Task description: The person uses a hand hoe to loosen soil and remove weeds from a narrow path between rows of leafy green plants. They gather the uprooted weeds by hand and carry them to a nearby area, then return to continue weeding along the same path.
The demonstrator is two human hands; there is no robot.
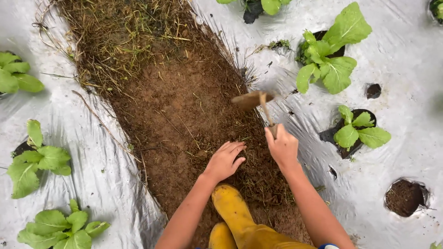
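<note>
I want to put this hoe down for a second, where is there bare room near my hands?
The bare soil strip ahead of the left hand is free, between the dry grass and the boot. The plastic sheet has a bare patch left of it. Right of the hoe, leafy plants crowd the sheet.

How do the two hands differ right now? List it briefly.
The right hand is closed around the handle of a small hoe and raised above the ground; the left hand holds nothing. The left hand lies flat, fingers spread, on the bare soil strip; the right hand is curled in a fist. Both are bare and reach forward over the same strip, above the yellow boots.
</note>
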